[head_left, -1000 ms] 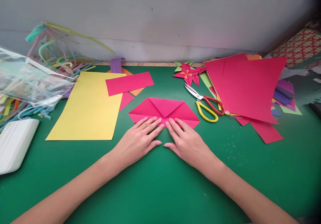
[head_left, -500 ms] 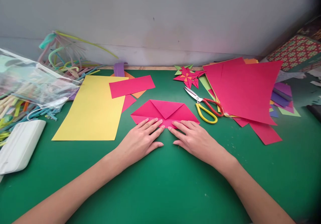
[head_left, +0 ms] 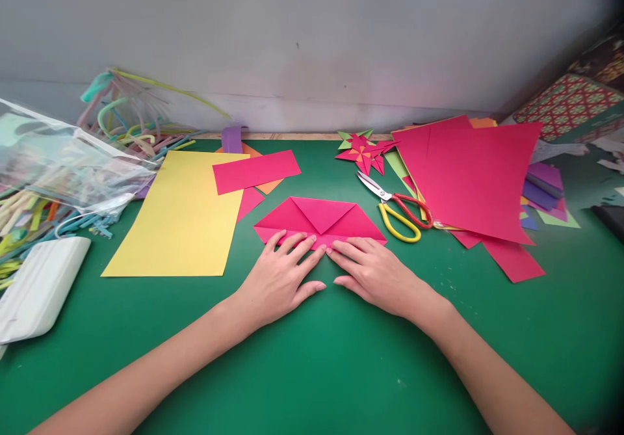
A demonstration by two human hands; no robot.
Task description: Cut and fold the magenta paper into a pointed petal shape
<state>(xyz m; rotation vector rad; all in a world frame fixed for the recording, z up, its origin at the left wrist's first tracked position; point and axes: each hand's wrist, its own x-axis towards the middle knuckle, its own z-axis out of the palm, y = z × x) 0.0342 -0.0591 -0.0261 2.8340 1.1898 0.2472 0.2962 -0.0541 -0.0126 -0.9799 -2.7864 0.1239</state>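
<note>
Hands lie flat on a green surface in the head view, both pressing the near edge of a folded pink paper. That paper sits in the middle of the surface, just in front of the person, shaped like a wide envelope with a triangular flap pointing toward them. The left hand has its fingers spread and laid flat on the lower left part of the fold, gripping nothing. The right hand mirrors it, fingers extended and flat on the lower right part, also holding nothing, only pressing down. The two sets of fingertips almost meet at the centre.

The sheet looks thin and light, stiff enough to keep a crease yet easy to crumple or tear; I judge it best taken by an edge or corner, lightly pinched, or pinned flat under the pads as now.

Just right of it lie scissors with red and yellow handles, beside a stack of pink sheets. A yellow sheet lies to the left, near a clear plastic bag.
</note>
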